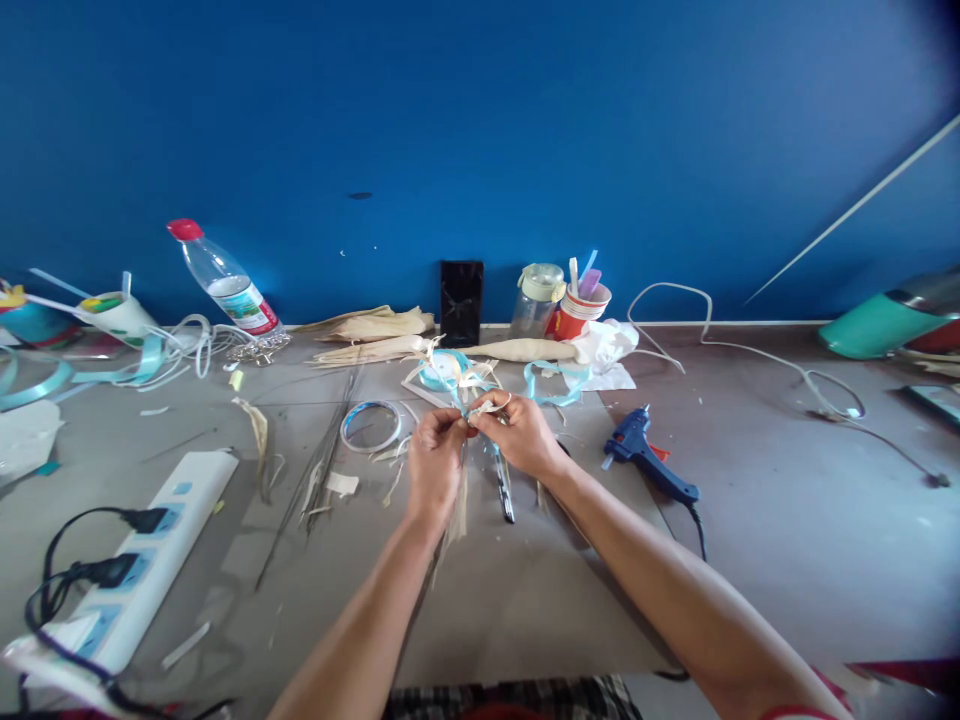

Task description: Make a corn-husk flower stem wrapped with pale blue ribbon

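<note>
left hand and right hand meet mid-table, fingertips of both pinching one pale husk strip, blue glue gun just right.

Blue wall, grey tabletop

The head camera looks forward and down, close over the hands, toward the blue wall.

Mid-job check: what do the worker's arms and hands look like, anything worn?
The left hand and right hand are ungloved, with no watch or bracelet showing. The forearms behind them have no sleeves. A red cloth edge shows near the right elbow.
</note>
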Action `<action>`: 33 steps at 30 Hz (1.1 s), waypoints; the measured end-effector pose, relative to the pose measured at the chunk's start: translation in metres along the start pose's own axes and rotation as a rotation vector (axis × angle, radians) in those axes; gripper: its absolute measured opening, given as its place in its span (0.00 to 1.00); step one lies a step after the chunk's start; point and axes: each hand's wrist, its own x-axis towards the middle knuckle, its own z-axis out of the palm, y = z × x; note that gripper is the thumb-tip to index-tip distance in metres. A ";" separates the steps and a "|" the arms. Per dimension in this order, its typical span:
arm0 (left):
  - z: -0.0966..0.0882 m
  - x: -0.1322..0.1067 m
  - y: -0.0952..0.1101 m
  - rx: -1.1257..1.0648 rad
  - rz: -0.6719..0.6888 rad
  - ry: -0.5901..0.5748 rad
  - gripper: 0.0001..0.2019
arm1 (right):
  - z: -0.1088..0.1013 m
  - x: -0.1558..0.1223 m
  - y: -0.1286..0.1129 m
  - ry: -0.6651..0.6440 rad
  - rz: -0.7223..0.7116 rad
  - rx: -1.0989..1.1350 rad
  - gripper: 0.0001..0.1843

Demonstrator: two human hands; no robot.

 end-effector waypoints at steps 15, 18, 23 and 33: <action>0.001 -0.002 0.005 0.108 0.030 0.027 0.03 | 0.006 -0.001 0.008 0.066 0.026 0.051 0.08; 0.001 -0.002 0.005 0.134 0.037 0.034 0.03 | 0.009 -0.001 0.008 0.086 0.023 0.050 0.07; 0.002 -0.002 0.006 0.168 0.037 0.052 0.03 | 0.013 -0.002 0.009 0.108 0.046 0.119 0.05; 0.003 -0.002 0.005 0.172 0.038 0.074 0.02 | 0.015 0.000 0.014 0.094 0.025 0.133 0.06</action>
